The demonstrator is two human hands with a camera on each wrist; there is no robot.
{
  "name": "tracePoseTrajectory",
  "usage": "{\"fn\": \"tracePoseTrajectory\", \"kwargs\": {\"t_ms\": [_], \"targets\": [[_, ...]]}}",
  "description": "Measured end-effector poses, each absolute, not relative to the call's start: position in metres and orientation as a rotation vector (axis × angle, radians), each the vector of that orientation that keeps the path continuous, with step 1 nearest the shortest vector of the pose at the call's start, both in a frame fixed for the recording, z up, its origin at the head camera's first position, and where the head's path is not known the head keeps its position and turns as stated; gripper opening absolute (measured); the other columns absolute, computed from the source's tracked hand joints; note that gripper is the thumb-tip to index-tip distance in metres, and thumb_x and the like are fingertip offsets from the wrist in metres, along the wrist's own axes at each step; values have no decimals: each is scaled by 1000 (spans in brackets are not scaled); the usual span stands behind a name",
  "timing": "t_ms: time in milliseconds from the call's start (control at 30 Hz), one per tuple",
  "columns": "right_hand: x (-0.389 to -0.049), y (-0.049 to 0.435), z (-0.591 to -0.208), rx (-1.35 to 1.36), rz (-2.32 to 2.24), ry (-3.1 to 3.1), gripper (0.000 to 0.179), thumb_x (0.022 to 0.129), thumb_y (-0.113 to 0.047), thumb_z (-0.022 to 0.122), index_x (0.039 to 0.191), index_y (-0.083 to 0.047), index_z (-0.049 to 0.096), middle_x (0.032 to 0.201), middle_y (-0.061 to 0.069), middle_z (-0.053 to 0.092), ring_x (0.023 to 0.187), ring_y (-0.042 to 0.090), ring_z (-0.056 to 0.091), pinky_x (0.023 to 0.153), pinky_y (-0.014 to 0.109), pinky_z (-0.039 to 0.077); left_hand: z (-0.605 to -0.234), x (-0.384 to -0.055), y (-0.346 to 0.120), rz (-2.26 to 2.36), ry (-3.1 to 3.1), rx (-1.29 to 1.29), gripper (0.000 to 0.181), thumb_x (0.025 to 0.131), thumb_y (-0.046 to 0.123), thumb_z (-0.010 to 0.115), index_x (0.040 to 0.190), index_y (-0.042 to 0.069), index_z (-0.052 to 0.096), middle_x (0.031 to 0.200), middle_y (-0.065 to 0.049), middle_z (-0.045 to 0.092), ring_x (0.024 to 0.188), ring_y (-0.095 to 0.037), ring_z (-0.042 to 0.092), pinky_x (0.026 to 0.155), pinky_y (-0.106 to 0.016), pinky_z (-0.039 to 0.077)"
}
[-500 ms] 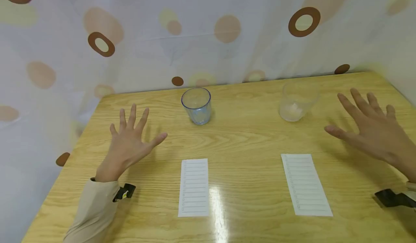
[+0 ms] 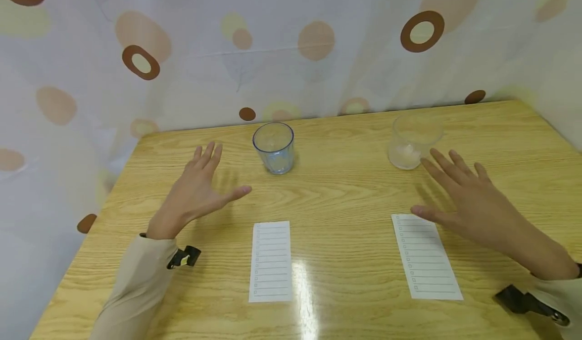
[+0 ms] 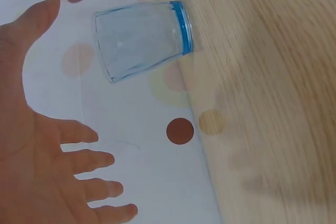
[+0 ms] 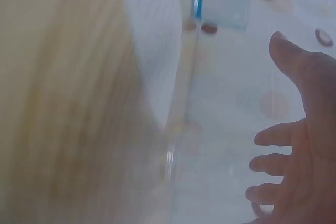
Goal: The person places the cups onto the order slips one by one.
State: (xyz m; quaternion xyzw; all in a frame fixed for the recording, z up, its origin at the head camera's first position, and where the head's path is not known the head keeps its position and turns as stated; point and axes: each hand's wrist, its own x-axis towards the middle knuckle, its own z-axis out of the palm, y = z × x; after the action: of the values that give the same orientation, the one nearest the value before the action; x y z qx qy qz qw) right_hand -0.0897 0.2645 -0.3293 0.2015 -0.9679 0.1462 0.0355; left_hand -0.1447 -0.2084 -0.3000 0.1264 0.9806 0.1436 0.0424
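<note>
A bluish clear glass (image 2: 278,155) with a dark blue rim stands upright toward the back of the table. To its left, my left hand (image 2: 193,193) hovers with fingers stretched and thumb pointing at the glass, touching nothing. A colourless clear glass (image 2: 404,150) stands further right, faint against the wood. Just in front of it my right hand (image 2: 473,206) reaches in, fingers spread and holding nothing; its fingertips overlap the glass's lower edge in the head view. The left wrist view shows the blue glass (image 3: 139,40) sideways beyond the thumb.
Two white lined paper slips lie on the wooden table (image 2: 345,259): a left slip (image 2: 270,261) and a right slip (image 2: 427,259), the latter partly under my right thumb in the head view. A spotted cloth (image 2: 273,67) hangs behind the table.
My right hand has moved left, toward the colourless glass and above the right slip. My left hand has shifted slightly right, toward the blue glass, its fingers closer together.
</note>
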Motion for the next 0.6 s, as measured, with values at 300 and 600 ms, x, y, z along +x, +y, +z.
{"fn": "tracePoseTrajectory", "kwargs": {"t_ms": [300, 600], "targets": [[-49, 190, -325, 843, 665, -2985, 95, 85, -57, 65, 153, -5, 23, 157, 15, 23, 134, 52, 30, 100, 65, 35, -296, -166, -195, 680, 2971, 399, 116, 79, 75, 55, 154, 4, 2, 161, -11, -2, 148, -28, 3, 117, -51, 15], [-31, 120, -331, 1134, 649, -2913, 95, 84, -55, 64, 148, 5, 28, 155, 20, 27, 140, 37, 30, 107, 54, 34, -295, -188, -183, 871, 2922, 424, 114, 80, 67, 63, 154, 3, 5, 160, -15, 4, 147, -28, 6, 117, -47, 15]]}}
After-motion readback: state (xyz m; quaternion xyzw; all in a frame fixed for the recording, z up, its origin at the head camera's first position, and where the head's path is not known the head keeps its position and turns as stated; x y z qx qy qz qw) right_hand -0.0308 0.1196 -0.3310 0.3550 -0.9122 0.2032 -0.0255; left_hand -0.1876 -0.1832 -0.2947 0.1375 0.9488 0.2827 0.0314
